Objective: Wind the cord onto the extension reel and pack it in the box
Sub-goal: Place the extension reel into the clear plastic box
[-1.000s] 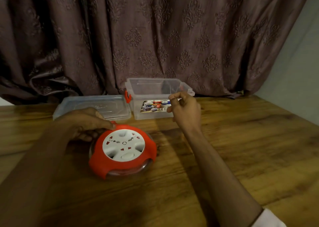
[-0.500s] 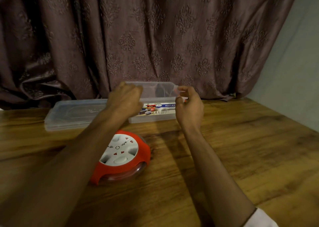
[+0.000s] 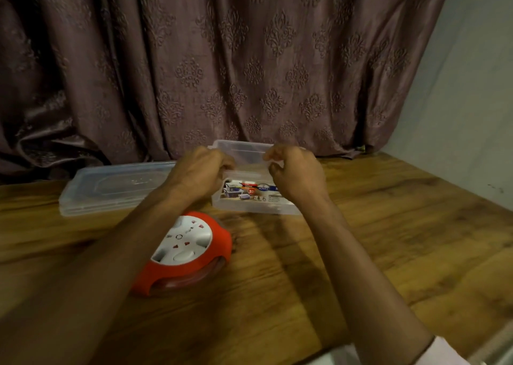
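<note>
The red extension reel with a white socket face lies flat on the wooden table, its cord wound inside. Behind it stands the clear plastic box with a printed label on its front. My left hand grips the box's left front rim. My right hand holds the right front rim with curled fingers. My left forearm passes over the reel's left side and hides part of it.
The clear lid lies flat on the table to the left of the box. A brown patterned curtain hangs right behind the box. A pale wall bounds the table on the right.
My left hand left the reel and moved up to the box's left rim. My right hand stayed at the right rim. The box has slid a little nearer to me.
</note>
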